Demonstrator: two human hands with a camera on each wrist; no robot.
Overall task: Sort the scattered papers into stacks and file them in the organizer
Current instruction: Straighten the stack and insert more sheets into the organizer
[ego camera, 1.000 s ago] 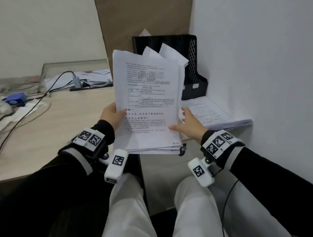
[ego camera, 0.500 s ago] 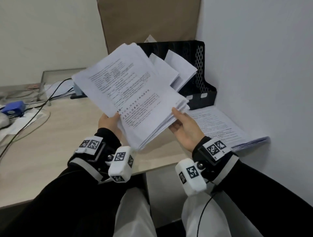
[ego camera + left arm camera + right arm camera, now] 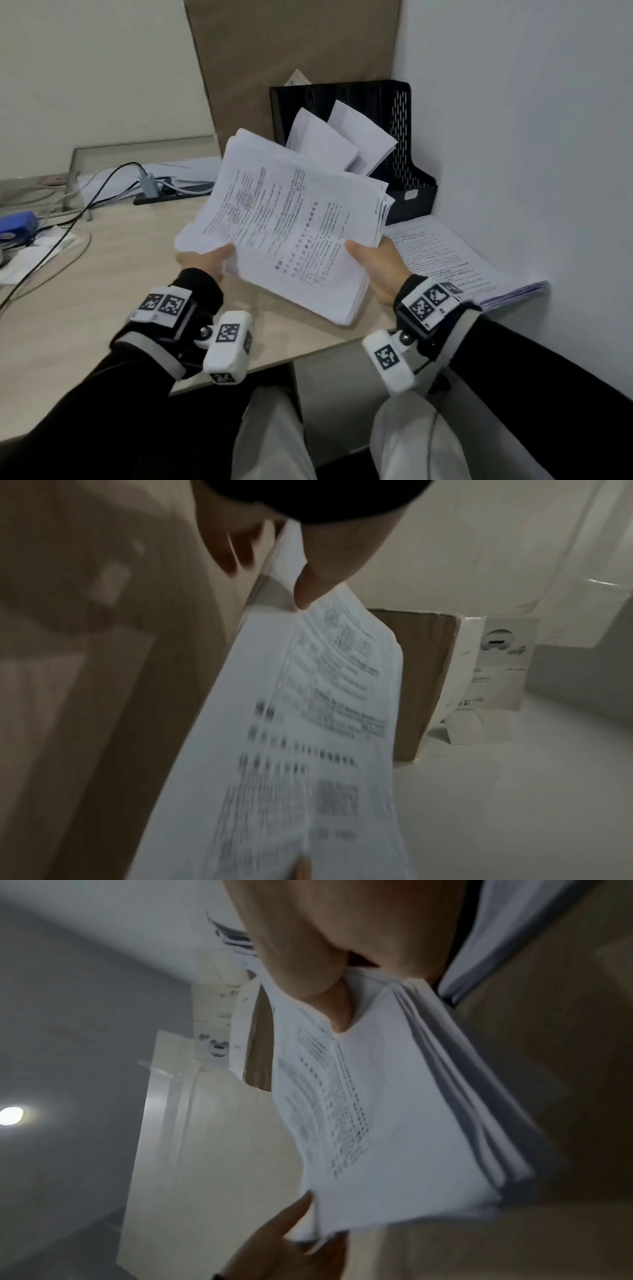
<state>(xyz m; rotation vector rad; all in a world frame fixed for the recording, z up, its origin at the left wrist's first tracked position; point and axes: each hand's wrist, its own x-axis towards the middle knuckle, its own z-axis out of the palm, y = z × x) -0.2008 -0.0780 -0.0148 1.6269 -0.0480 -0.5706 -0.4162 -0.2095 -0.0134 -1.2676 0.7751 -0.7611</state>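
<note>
A thick stack of papers (image 3: pixel 291 236) fills the centre of the head view, held in the air above the near edge of the desk (image 3: pixel 102 274). The sheets are white and printed in black, with dense small lines on the upper half and larger spaced characters lower down; the text runs slanted across the frame. The stack's edges are uneven, fanned at the upper right and lower right corners.

The left hand (image 3: pixel 209 262) grasps the stack's left edge, thumb on top and fingers beneath. The right hand (image 3: pixel 375 265) grasps the right edge the same way, thumb pressed on the printed face. In the left wrist view the thumb (image 3: pixel 313 588) pinches the sheets against fingers behind them.

One black perforated organizer (image 3: pixel 404 154) stands at the upper right of centre against the wall, with two white bundles (image 3: pixel 342 144) leaning out of it. One more pile of printed sheets (image 3: pixel 455 260) lies flat on the desk at right, just in front of the organizer. At left sit one blue object (image 3: pixel 17 224) and a black cable (image 3: pixel 68 226).
</note>
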